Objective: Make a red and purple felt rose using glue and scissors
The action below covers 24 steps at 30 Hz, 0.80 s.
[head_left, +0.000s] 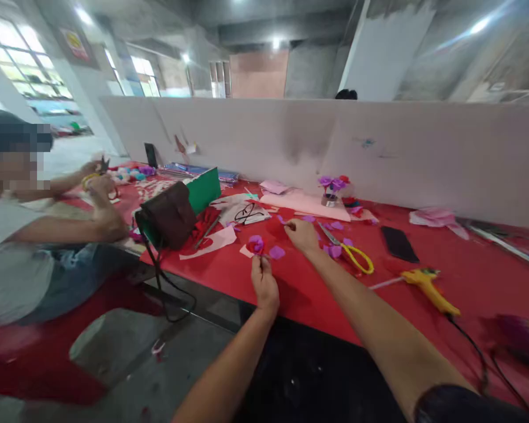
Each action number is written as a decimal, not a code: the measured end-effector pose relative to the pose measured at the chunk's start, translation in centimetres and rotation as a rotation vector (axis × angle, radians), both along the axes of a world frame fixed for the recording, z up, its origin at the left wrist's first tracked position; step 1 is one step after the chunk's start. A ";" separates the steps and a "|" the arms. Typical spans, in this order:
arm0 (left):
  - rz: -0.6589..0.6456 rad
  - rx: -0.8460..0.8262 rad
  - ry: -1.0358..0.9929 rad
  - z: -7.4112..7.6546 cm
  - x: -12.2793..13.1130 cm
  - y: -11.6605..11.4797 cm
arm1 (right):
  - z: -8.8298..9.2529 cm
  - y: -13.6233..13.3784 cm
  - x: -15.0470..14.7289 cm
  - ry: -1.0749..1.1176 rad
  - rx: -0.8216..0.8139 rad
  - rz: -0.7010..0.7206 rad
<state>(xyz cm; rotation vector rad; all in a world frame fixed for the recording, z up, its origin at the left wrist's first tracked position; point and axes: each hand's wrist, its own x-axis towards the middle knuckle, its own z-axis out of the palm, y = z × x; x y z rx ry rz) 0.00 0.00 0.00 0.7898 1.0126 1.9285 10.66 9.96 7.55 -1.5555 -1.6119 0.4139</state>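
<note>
My left hand (264, 283) is closed round the base of a small purple flower (256, 244) with red at its edge, just above the table's front edge. My right hand (301, 235) reaches over the red table, thumb and fingers pinched together. At its fingertips shows a small purple petal (281, 220), beside a red patch that I cannot make out clearly. Loose purple petals (277, 252) lie between and around my hands. Scissors with yellow handles (357, 258) rest just right of my right hand.
A yellow glue gun (429, 289) and a black phone (399, 244) lie to the right. Purple flowers (332, 183) stand in a small jar at the back. A dark brown bag (170, 214) and glasses (248, 214) are to the left, where another person (22, 252) sits working.
</note>
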 end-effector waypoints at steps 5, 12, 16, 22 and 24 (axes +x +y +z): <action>-0.194 0.035 -0.052 1.8 2.4 0.2 | -2.1 -5.8 4.2 0.091 -0.006 -0.058; -0.294 -0.027 0.043 2.6 5.4 1.3 | -4.7 -8.5 6.2 0.465 0.045 -0.064; -0.416 -0.094 0.317 2.3 5.4 1.2 | -5.4 -9.2 6.1 0.705 0.050 -0.009; -0.444 -0.071 0.298 1.7 5.4 1.1 | -5.9 -9.9 5.9 0.930 0.028 0.064; -0.433 -0.078 0.288 1.6 5.3 1.1 | -6.0 -9.9 6.0 0.976 0.015 0.084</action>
